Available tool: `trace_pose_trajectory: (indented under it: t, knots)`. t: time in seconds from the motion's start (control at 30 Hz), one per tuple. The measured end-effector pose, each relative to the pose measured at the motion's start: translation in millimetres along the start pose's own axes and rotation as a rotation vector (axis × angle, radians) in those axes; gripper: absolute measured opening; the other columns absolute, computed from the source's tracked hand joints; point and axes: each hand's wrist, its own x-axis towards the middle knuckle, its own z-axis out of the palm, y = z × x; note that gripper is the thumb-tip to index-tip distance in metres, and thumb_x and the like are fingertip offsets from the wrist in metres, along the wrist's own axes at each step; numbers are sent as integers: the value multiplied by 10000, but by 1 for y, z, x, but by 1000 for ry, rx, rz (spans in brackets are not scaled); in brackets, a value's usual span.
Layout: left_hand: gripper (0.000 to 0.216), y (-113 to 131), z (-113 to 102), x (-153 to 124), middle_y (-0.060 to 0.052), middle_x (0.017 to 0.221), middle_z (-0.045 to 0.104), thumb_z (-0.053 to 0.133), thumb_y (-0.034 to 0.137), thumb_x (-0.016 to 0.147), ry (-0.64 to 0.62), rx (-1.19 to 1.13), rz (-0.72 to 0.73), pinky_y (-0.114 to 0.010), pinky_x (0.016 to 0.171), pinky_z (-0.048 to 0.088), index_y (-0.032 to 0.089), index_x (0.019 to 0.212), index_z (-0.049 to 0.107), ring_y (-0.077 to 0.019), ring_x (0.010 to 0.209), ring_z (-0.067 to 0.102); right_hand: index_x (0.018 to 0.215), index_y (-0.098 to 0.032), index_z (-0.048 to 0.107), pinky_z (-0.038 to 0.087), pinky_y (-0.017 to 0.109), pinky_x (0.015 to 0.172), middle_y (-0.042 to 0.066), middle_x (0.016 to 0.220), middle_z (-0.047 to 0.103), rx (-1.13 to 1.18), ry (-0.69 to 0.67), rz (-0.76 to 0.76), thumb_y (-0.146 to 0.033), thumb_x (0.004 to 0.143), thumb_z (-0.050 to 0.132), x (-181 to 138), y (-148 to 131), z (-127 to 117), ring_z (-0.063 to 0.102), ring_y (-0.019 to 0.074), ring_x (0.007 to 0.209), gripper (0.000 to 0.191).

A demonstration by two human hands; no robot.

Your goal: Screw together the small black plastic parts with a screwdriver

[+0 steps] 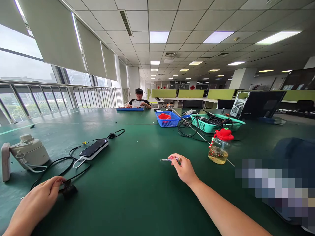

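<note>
My right hand (pixel 185 169) is closed in a pinch around a small screwdriver (pixel 165 160), held above the table with its thin metal shaft pointing left. At the lower left, my left hand (pixel 39 200) has thumb and fingers closed on the black cable (pixel 76 177), beside its dark blocky end (pixel 69 191), which is too blurred to tell its exact kind. Beyond that hand, a black-and-white power bank or phone-like device (pixel 94 149) lies on the green table (pixel 137 183) with a short white cord at its near end.
A pale jug-like bottle (pixel 31 152) stands on the left. To the right are a red-lidded glass bottle (pixel 219 149) and a blurred dark object (pixel 290 177). Farther back are a blue basket (pixel 167 122), a green basket (pixel 204 126) of cables, a computer case (pixel 256 103) and a seated person (pixel 139 100).
</note>
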Motion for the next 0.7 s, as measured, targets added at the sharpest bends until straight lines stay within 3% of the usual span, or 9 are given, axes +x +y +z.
trace_pose_trajectory:
  t: [0.07,0.33,0.5,0.6,0.7]
  knots:
    - [479,-7,3,4,-106,1041,725,292,455,890,-25,36,-36,-412,772,509,230,1069,676,-312,924,666,831,-215,683,474,283,637,25,690,670,17,-3,9,-449,944,408,0,-1,0,644,202,688,379]
    - [436,-6,4,2,-97,1015,740,404,479,838,-33,109,76,-422,841,483,234,1065,685,-311,950,652,851,-223,692,473,278,605,30,694,683,20,-4,6,-437,932,423,-1,1,1,645,203,663,353]
    - [451,-1,3,-1,-98,1000,724,379,547,847,-26,142,97,-432,854,475,238,1003,668,-313,954,639,859,-216,686,467,270,596,24,677,667,28,-10,-2,-443,934,420,0,2,1,632,191,633,358]
    - [476,3,3,-2,-110,1088,688,333,486,866,3,172,146,-434,890,464,228,1118,643,-307,980,632,851,-214,679,452,266,589,15,648,639,34,-18,6,-452,941,414,-1,2,1,606,181,606,368]
    - [483,4,3,-2,-122,1110,668,301,421,871,-11,220,190,-436,907,454,203,1093,671,-303,962,638,855,-215,674,441,266,585,14,646,629,38,-28,14,-461,945,408,-1,2,1,596,180,607,374]
